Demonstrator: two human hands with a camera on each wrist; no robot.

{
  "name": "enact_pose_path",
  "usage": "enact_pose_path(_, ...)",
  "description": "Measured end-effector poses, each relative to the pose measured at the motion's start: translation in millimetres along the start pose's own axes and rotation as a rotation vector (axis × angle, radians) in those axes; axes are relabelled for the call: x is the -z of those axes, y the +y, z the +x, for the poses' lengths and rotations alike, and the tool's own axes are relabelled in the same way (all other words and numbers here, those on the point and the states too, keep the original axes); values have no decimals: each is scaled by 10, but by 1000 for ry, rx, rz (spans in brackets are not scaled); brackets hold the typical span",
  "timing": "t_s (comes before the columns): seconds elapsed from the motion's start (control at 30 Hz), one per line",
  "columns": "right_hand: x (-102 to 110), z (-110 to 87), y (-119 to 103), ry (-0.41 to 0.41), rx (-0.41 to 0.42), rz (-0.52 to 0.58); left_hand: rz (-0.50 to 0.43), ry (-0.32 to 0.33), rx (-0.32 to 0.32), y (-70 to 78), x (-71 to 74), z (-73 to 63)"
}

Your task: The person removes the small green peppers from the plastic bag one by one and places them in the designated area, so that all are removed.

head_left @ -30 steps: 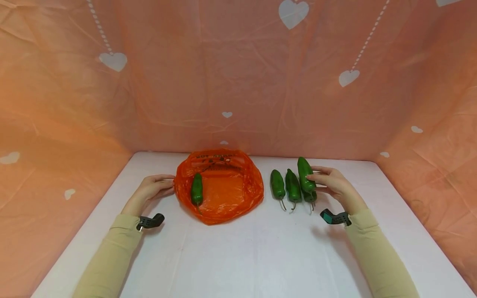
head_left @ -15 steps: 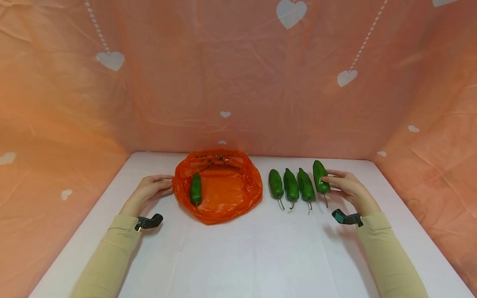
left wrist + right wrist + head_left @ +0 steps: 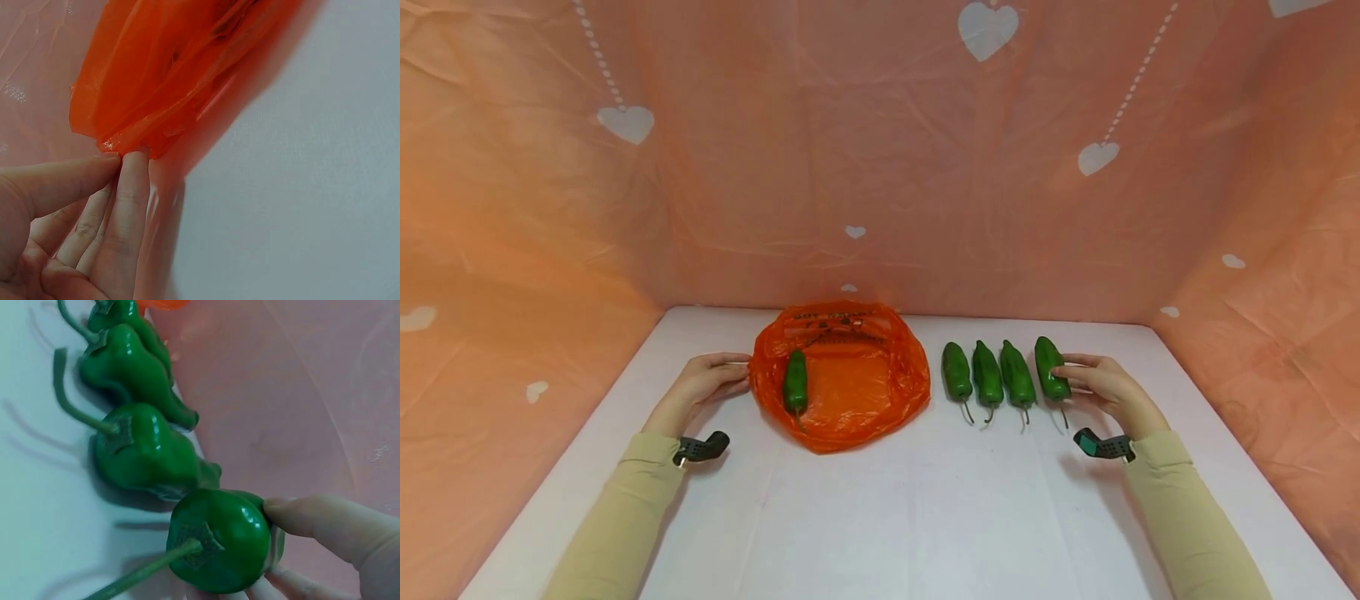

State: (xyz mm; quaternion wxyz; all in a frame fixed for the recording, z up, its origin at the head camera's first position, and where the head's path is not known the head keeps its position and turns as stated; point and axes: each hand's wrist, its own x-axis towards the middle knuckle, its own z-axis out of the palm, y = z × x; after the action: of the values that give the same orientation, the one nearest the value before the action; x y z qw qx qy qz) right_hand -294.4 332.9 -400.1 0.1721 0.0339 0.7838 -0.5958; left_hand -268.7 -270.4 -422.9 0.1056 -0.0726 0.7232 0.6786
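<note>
An orange plastic bag (image 3: pixel 850 400) lies spread with its mouth wide, a single green pepper (image 3: pixel 795 382) inside at its left. My left hand (image 3: pixel 711 383) pinches the bag's left edge between thumb and fingers; the left wrist view shows the gathered plastic (image 3: pixel 134 134) at the fingertips. At the right, my right hand (image 3: pixel 1101 385) grips a glossy green pepper (image 3: pixel 215 540) between thumb and fingers, its stem toward the near side. Three more green peppers (image 3: pixel 987 375) lie side by side to the left of that hand, stems pointing to the near side.
The white tabletop (image 3: pixel 880 517) reaches toward the near edge. A pinkish-orange sheet with white hearts (image 3: pixel 880 167) rises behind it and along both sides. Dark camera mounts (image 3: pixel 702 447) sit on both wrists.
My right hand has carried its pepper rightward from above the third pepper, then lowered it at the right end of the row. My left hand keeps its pinch on the bag.
</note>
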Motion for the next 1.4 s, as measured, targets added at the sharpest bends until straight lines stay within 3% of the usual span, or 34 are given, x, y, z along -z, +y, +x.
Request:
enact_pose_path(0.13, -11, 22, 21, 10, -41, 5, -24, -8, -8, 7, -4, -2)
enact_pose_path(0.33, 2, -15, 87, -8, 21, -44, -23, -18, -12, 18, -8, -22)
enact_pose_path(0.6, -25, 24, 86, -3, 46, -80, -15, -20, -12, 18, 1, -30)
enact_pose_path(1.17, -59, 82, 67, -8, 6, -93, 6, -3, 3, 17, -11, -21)
enact_pose_path(1.4, -56, 93, 74, 22, 6, -169, 0, -6, 0, 20, -3, -39)
